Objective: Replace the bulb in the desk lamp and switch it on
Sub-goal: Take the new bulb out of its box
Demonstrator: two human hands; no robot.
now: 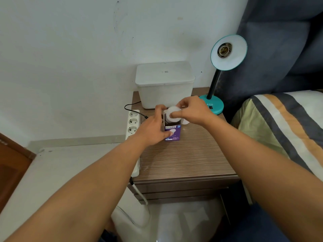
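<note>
A purple bulb box (173,132) stands upright on the wooden nightstand (183,159). My left hand (153,127) grips the box's left side. My right hand (192,110) pinches a white bulb (172,113) that sticks out of the box's open top. Another white bulb (185,121) lies on the nightstand just right of the box, mostly hidden behind my right hand. The teal desk lamp (212,105) stands at the back right, its shade (229,52) tilted toward me with the socket (224,49) bare.
A white lidded bin (165,82) sits against the wall behind the box. A white power strip (133,126) with a black cable hangs along the nightstand's left edge. A bed with a striped pillow (279,126) and a dark headboard borders the right.
</note>
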